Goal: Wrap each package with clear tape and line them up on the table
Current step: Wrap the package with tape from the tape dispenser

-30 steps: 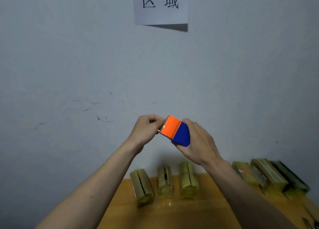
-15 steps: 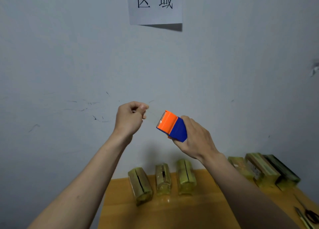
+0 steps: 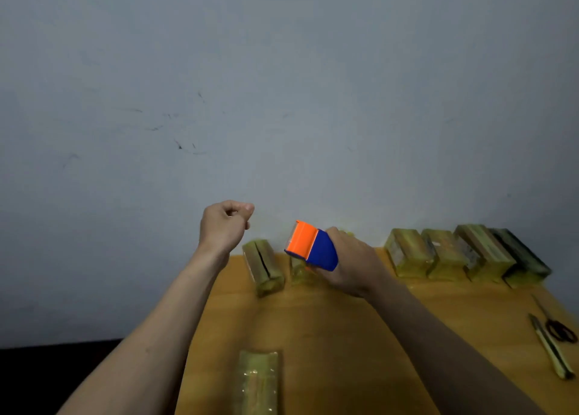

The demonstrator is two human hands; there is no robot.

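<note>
Here, at centre frame, a person's left hand (image 3: 225,226) is raised with fingers curled and thumb pinched to forefinger, seemingly drawing out a strip of clear tape too faint to confirm, while the right hand (image 3: 354,264) just to its right grips the orange-and-blue tape dispenser (image 3: 311,246). A package (image 3: 258,383) lies on the wooden table (image 3: 344,336) at lower centre, likely next for wrapping. Further packages (image 3: 466,255) stand lined against the wall at right, scissors (image 3: 560,331) near the right edge.
</note>
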